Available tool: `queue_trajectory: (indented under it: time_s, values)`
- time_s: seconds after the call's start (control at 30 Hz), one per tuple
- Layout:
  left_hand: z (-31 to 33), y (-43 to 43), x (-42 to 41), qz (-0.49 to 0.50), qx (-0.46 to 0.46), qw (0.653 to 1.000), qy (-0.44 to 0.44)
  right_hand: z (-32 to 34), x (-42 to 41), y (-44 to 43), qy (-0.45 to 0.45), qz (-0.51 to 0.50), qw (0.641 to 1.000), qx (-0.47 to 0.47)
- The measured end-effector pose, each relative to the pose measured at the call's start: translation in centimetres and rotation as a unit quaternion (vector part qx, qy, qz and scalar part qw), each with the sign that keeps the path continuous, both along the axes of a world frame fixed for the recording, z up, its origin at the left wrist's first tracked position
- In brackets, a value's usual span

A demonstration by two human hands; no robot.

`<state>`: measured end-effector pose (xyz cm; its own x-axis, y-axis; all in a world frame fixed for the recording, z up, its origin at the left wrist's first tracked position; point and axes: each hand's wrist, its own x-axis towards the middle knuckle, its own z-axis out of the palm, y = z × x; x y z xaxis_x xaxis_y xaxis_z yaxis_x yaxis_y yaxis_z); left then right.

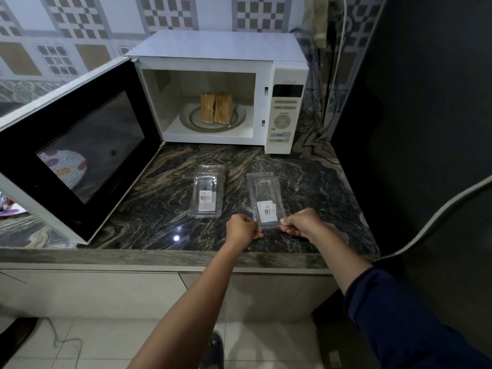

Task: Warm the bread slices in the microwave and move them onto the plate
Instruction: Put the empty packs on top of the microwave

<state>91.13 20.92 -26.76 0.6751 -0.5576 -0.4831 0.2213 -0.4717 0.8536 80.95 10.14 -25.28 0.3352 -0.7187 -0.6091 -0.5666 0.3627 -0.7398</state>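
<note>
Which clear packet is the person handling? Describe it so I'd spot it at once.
Find the white microwave with its door open, then the dark marbled counter before it. Two clear packets lie there. It is the right-hand packet, nearer the counter's edge: unlike the left packet, the left hand and right hand pinch its near end.

One wide-angle camera, worn on the head, is looking forward and down across the bench (159,166) from its near edge. It is facing the microwave (221,46) at 12 o'clock, with the open door (87,145) filling 9 o'clock. The left hand (241,230) and right hand (302,223), pinching a clear packet (266,201), are reaching in from 6 o'clock, close below the lens, over the floor (106,342).
</note>
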Motion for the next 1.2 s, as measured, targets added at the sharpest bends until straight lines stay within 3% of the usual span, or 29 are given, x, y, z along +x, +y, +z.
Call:
queue_trajectory:
  time_s: [0.2,0.3,0.4,0.5,0.67,0.87,1.2]
  values:
    - [0.0,0.5,-0.4,0.002,-0.004,0.999,-0.035,0.1,0.3,0.6,0.073,0.051,0.988,-0.127]
    - [0.4,1.6,-1.0,-0.026,0.018,0.982,-0.186,0.1,0.4,0.9,0.134,0.065,0.955,-0.255]
    - [1.0,3.1,-0.7,-0.005,-0.027,0.937,-0.349,0.1,0.9,1.2,0.063,0.03,0.948,-0.31]
    - [1.6,4.0,1.7,0.053,-0.035,0.907,-0.417,0.4,1.6,1.7,0.01,0.043,0.943,-0.33]
    - [1.1,4.4,6.8,0.032,0.035,0.944,-0.328,0.2,3.4,2.9,0.003,0.077,0.947,-0.312]
    - [0.2,3.2,9.4,0.031,0.067,0.964,-0.256,-0.7,5.3,3.1,-0.005,0.033,0.948,-0.317]
    - [-1.0,1.6,10.7,0.065,0.078,0.952,-0.289,-2.1,6.1,2.4,0.008,0.014,0.939,-0.342]
